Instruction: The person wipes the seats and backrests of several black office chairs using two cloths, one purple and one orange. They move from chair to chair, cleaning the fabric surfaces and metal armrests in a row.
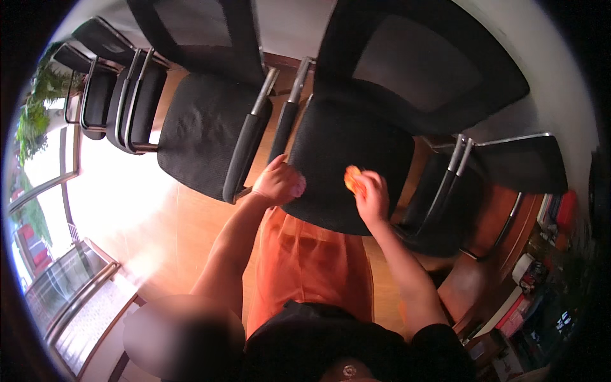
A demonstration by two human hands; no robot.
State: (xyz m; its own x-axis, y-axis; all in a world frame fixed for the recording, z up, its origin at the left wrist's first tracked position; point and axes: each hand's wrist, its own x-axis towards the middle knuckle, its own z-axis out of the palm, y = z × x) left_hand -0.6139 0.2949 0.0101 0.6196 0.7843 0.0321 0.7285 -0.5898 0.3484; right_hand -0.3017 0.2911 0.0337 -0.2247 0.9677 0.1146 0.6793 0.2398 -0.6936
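My left hand (277, 181) is closed on a crumpled pink cloth (299, 186) beside the left front edge of a black mesh office chair, near its armrest. In my right hand (371, 193) is a bunched orange cloth (353, 180), held over the same chair's black seat (351, 148). Whether either cloth touches the seat, I cannot tell. The chair's mesh backrest (420, 62) rises on the far side, and its padded left armrest (284, 124) has a metal frame.
Another black chair (205, 129) stands close on the left, with more chairs (136, 100) beyond it. To the right are a further black chair (444, 205) and a wooden cabinet (518, 229) with items on it. A glass door (67, 267) is at the lower left.
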